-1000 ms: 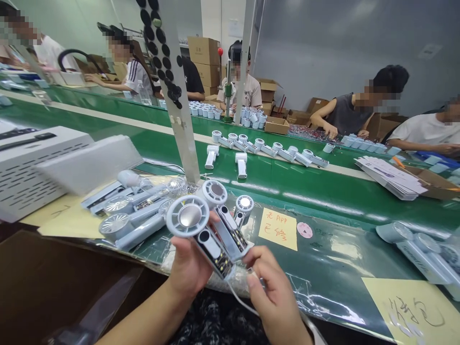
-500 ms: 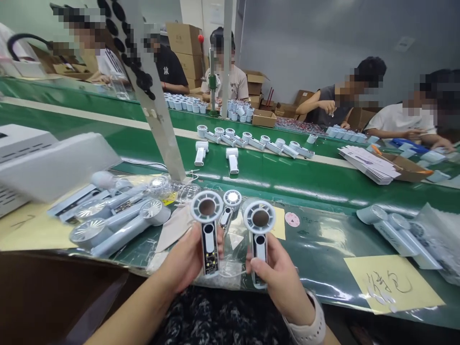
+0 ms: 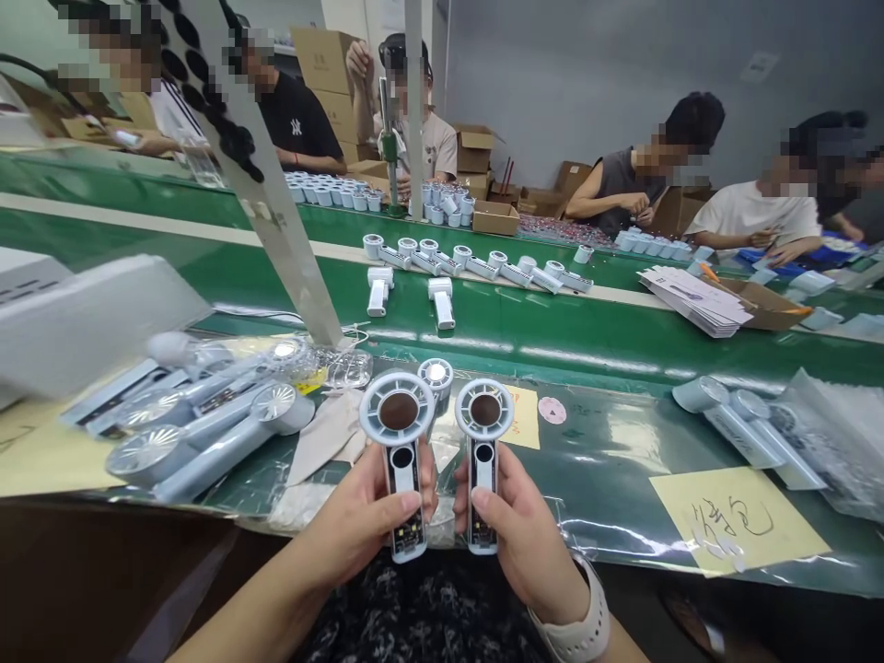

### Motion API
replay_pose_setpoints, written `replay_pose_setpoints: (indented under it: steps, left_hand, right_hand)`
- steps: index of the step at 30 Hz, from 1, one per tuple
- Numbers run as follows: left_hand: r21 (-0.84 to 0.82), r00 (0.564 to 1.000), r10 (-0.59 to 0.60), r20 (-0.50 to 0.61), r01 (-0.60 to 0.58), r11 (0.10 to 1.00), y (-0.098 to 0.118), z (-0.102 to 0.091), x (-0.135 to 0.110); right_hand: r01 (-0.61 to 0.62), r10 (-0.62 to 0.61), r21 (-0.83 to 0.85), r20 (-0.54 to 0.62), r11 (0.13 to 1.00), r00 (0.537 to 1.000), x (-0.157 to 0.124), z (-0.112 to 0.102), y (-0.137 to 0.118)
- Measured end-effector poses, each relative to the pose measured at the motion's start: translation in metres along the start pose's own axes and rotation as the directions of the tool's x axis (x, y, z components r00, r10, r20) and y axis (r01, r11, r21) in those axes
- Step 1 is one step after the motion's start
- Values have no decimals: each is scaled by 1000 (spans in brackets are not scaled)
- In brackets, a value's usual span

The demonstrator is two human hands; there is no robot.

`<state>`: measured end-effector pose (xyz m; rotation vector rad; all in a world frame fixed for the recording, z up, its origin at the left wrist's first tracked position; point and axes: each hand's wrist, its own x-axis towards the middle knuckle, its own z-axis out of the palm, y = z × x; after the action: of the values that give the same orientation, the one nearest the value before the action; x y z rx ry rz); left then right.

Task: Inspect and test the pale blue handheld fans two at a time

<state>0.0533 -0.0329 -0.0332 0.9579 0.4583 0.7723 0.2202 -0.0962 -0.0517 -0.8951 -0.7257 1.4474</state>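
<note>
Fingers (image 3: pixel 395 504) of both hands close around an opened handheld fan (image 3: pixel 405 470) and a second fan (image 3: pixel 483 460), one upright in each.

The left hand (image 3: pixel 359 525) has the first fan, the right hand (image 3: pixel 517 543) the second, both backs turned toward the person, apparently to bring the exposed circuit boards (image 3: pixel 409 532) into view together. Compared with the earlier frame, the fans stand closer and more level. A third fan (image 3: pixel 436 375) sits just behind them on the green tabletop (image 3: pixel 594 460), and more pale blue fans (image 3: pixel 200 442) lie to the left.
</note>
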Motion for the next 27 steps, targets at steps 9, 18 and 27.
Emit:
replay_pose_setpoints:
  steps: [9,18,27]
  left_hand:
    - [-119,999,20,24,-17,993,-1,-7,-3]
    - [-115,997,-3,-80,-6,993,-2,-5,0]
    - [-63,995,-43,-91,38,997,-5,1,-4]
  right_hand:
    - [-12,11,33,43,999,999,-1,4,-1]
    - [-16,16,6,10,1000,1000,-1,0,3]
    - [-33,30,72,51,997,998,-3,-4,3]
